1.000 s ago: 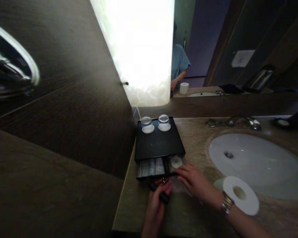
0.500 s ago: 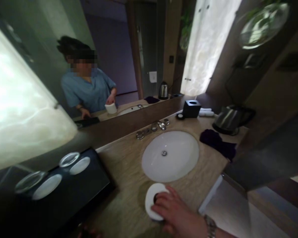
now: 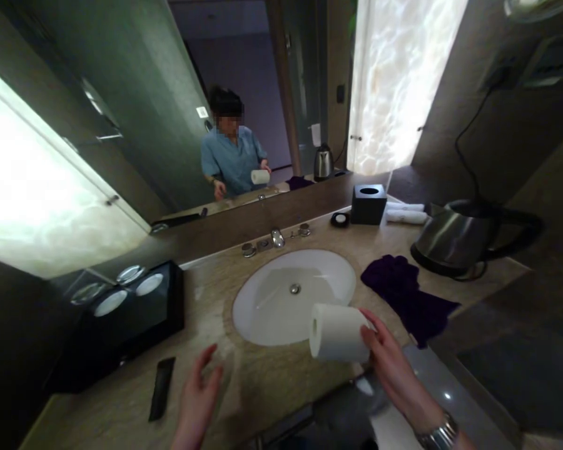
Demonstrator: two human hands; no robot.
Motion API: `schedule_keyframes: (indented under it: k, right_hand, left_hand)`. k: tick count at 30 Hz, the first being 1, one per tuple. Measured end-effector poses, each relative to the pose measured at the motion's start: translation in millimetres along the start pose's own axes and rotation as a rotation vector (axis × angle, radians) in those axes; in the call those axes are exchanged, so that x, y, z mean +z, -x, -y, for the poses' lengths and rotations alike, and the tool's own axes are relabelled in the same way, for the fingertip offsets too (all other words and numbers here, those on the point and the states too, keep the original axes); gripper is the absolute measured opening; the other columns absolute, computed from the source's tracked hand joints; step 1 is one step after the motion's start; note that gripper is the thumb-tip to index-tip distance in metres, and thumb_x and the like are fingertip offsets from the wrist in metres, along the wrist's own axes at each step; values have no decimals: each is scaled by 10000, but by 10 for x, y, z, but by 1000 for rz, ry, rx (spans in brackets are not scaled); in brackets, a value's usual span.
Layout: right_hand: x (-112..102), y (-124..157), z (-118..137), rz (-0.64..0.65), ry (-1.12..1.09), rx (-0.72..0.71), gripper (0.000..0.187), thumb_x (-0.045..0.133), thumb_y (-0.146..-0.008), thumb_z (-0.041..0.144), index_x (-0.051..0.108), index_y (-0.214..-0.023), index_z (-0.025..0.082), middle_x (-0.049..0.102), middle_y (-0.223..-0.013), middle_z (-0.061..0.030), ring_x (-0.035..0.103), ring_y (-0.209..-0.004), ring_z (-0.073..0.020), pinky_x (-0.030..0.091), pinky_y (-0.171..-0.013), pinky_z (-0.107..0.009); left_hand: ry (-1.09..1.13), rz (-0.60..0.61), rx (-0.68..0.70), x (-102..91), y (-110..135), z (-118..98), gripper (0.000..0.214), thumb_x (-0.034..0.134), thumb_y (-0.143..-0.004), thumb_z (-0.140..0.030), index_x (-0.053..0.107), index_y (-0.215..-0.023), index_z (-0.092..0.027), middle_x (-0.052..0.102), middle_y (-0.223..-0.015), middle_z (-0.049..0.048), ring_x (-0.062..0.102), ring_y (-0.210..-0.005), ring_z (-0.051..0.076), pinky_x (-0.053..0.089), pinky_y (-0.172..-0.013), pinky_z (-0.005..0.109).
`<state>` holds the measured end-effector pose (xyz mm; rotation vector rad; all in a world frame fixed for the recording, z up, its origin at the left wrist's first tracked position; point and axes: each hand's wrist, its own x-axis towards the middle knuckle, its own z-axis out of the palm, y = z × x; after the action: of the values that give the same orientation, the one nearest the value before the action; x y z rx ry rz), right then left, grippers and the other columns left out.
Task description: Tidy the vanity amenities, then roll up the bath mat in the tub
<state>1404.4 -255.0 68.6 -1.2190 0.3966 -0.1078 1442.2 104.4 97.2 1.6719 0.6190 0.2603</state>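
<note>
Head view: your right hand [image 3: 389, 362] grips toilet roll [image 3: 338, 332], long axis sideways above sink [image 3: 267, 306]; left hand [image 3: 199, 400] open, empty, nearer black case [image 3: 162, 387].

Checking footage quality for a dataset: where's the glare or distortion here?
Head view: the left lit panel is blown out white, the right one less so; wide-angle distortion tilts the counter; the left hand looks slightly soft.

Backlit stone panels [image 3: 398, 81] glare white, the left hand [image 3: 199, 400] blurs, edges bow.
</note>
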Motion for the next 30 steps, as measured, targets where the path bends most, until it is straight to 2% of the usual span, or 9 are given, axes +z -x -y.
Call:
schedule_keyframes:
  k: [3,5,8,11,14,16,19,23,30]
  right_hand:
    - [-146,9,-59,35,-111,72,778,733,-772,642,495,-1381,221,740,-1164,-128,734,-1003,-287,609,-866,-439]
    - [-175,70,-105,90,-127,91,761,699,-819,597,448,-1428,215,729,-1211,-142,727,-1055,-291,594,-928,-468]
    - [-243,147,-192,254,-28,17,844,678,-847,465,274,-1550,228,647,-1380,-173,661,-1226,-295,515,-1067,-528]
    - [-383,147,-286,208,312,-185,860,664,-812,392,283,-1570,252,487,-1555,-165,505,-1412,-302,374,-1186,-569]
    - [-543,92,-276,155,519,-222,798,570,-865,419,284,-1584,224,558,-1487,-170,561,-1360,-291,432,-1150,-542]
    - [-636,52,-192,243,529,-187,828,539,-897,472,219,-1606,187,651,-1366,-185,665,-1224,-283,539,-1045,-486]
    - [-790,-2,-20,386,569,-226,814,544,-911,550,283,-1585,176,630,-1398,-197,672,-1212,-279,558,-1028,-433]
    - [-1148,-88,92,518,706,-333,670,496,-951,571,410,-1535,254,599,-1448,-144,640,-1257,-272,525,-1079,-436]
    - [-1887,27,-100,1016,808,-470,574,459,-988,528,501,-1496,264,693,-1298,-137,683,-1143,-267,585,-977,-426]
  left_hand:
    - [77,317,92,786,608,-65,358,769,-769,-236,719,-1123,-214,681,-1304,128,574,-1267,335,381,-1159,482]
    - [112,480,72,1230,928,-81,461,802,-766,-322,701,-1197,-193,660,-1346,148,576,-1260,328,445,-1081,422]
    - [214,572,-3,1602,1183,-30,631,808,-761,-387,613,-1312,-150,613,-1407,176,568,-1276,326,478,-1039,391]
    - [211,611,-123,1683,1275,70,729,747,-800,-448,513,-1403,-111,560,-1445,217,581,-1229,358,547,-886,412]
    - [153,646,-108,1631,1412,139,795,782,-759,-414,493,-1427,-94,546,-1448,235,561,-1245,383,549,-817,393]
    - [75,583,12,1577,1569,147,768,784,-766,-360,497,-1430,-104,555,-1447,228,539,-1289,367,524,-910,400]
    - [-102,397,197,1504,1881,127,627,760,-810,-338,565,-1372,-137,592,-1423,196,532,-1305,322,409,-1087,406]
    - [-228,231,233,1511,2456,181,338,681,-832,-331,651,-1128,-170,694,-1126,140,606,-1050,291,438,-954,419]
    - [-275,20,141,2050,3615,514,237,607,-857,-401,507,-927,-199,551,-966,89,521,-949,263,416,-873,412]
